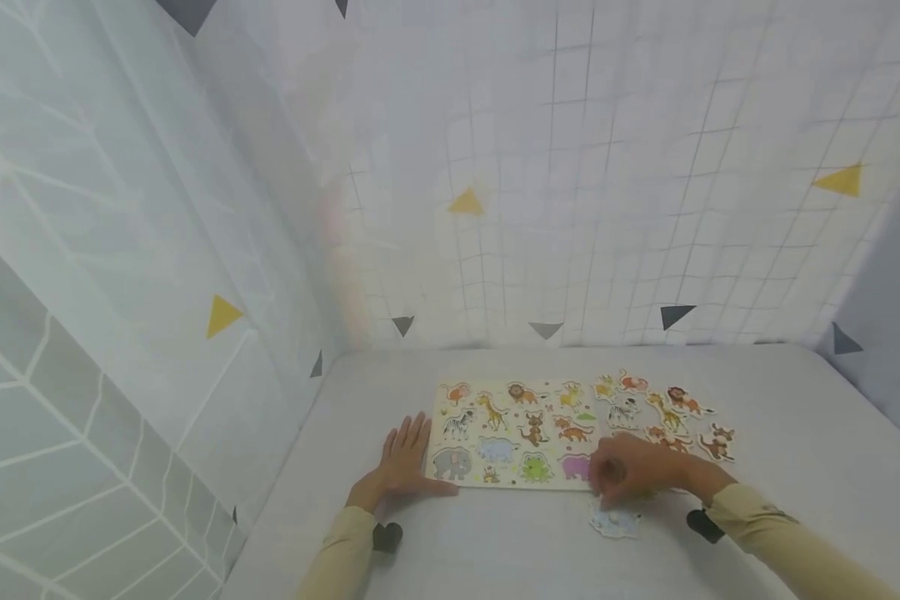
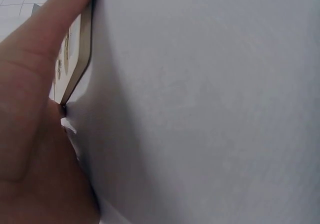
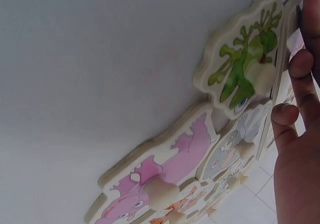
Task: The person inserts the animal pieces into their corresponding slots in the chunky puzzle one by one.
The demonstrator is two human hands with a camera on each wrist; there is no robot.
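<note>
A cream puzzle board (image 1: 521, 485) with printed animals lies flat on the table. My left hand (image 1: 401, 458) rests at its left side, fingers straight, thumb along the lower corner; in the left wrist view the thumb (image 2: 37, 44) lies across the board's edge (image 2: 80, 59). My right hand (image 1: 633, 468) is over the board's lower right corner with bent fingers; whatever lies between thumb and index finger is hidden. Just below it is a pale blue animal piece (image 1: 615, 523). Knobbed frog (image 3: 250, 54), pink hippo (image 3: 175, 161) and elephant (image 3: 232, 146) pieces lie near the right fingers (image 3: 286, 115).
Right of the board lie several loose pieces, among them a lion (image 1: 686, 402), a zebra (image 1: 624, 412), a giraffe (image 1: 667, 412) and a kangaroo (image 1: 717, 442). A pale cloth covers the table (image 1: 510, 550). Patterned fabric (image 1: 495, 267) hangs behind it.
</note>
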